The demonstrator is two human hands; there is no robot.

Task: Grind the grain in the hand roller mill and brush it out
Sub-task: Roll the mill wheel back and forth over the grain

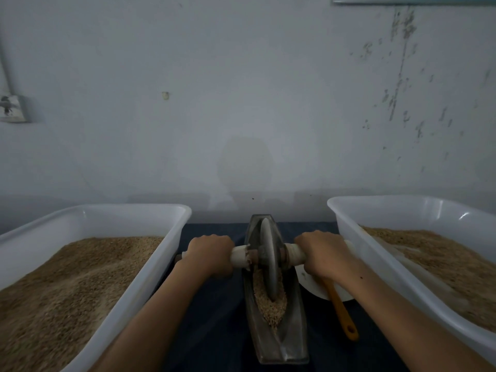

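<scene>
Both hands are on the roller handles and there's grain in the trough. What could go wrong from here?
1. Grain is heaped near the trough edge beside the wheel; a hard stroke may push some onto the dark cloth.
2. The right hand works just above the orange handle and white plate; it might knock them.
3. The left hand sits close to the left tub wall and may bump it.
</scene>
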